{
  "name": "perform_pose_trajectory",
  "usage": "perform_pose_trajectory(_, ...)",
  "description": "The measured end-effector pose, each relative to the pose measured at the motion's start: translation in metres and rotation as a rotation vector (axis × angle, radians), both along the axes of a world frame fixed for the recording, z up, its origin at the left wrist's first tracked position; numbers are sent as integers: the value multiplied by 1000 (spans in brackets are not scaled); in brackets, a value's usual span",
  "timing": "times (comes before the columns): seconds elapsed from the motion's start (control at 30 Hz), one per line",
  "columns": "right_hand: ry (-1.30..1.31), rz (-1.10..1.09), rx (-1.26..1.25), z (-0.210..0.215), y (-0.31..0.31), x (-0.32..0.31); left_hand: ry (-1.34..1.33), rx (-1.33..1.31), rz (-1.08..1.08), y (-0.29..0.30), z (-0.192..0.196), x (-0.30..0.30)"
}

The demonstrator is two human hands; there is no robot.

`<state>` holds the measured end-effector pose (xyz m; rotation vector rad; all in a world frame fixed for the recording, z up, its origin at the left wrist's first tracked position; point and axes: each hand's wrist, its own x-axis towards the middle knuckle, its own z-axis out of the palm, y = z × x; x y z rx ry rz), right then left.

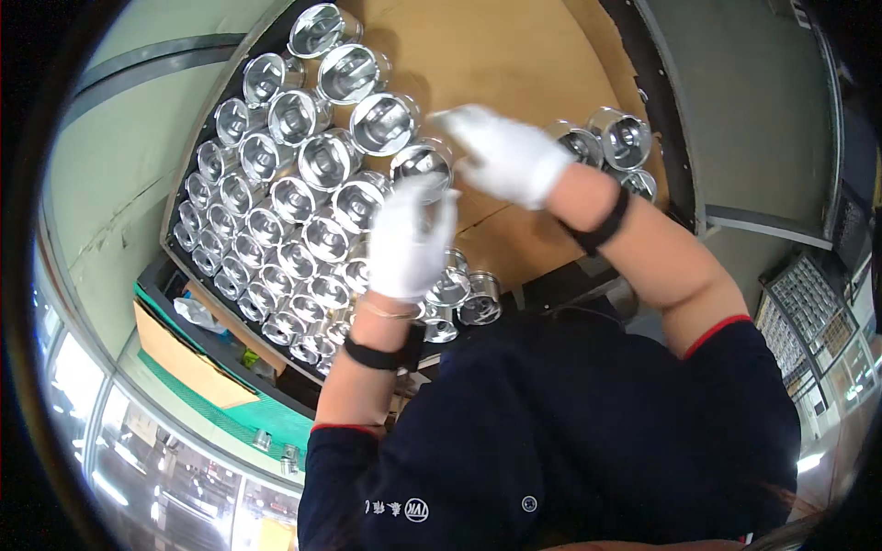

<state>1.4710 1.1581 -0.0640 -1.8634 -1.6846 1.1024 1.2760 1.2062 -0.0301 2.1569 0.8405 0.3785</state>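
My left hand (pixel 409 243), in a white glove, reaches up with its fingers closed over the lower side of a shiny metal piston (pixel 421 163). That piston stands at the end of a row on a brown cardboard sheet (pixel 514 55). My right hand (pixel 505 156), also gloved, lies just right of the same piston, its fingers stretched toward the upper rim. Both hands are blurred. Several rows of the same hollow silver pistons (pixel 294 211) stand packed together left of my hands.
A small group of pistons (pixel 620 138) stands at the right end of the sheet. A black frame (pixel 661 110) borders the sheet. Lower left are a green bin (pixel 276 413) and a flat cardboard piece (pixel 184 363). A rack of small parts (pixel 808 303) is at the right.
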Motion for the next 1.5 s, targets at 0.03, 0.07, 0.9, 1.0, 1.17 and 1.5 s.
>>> perform_pose_trajectory(0.03,-44,-54,25,10,-24,26,1,-22,-104,-20,-6,11)
perform_pose_trajectory(0.07,-206,-90,185,-4,-58,53,153,-130,-172,-41,-7,29)
perform_pose_trajectory(0.9,-400,-672,-569,-45,-254,116,975,347,-553,-138,-69,133)
perform_pose_trajectory(1.0,-169,-776,-757,-55,-241,117,938,347,-478,-136,-74,117)
perform_pose_trajectory(1.17,438,-1193,-820,-75,-250,99,920,256,-293,-131,-76,63)
perform_pose_trajectory(1.5,-236,-38,-776,-42,-234,9,1017,410,-295,-130,-88,8)
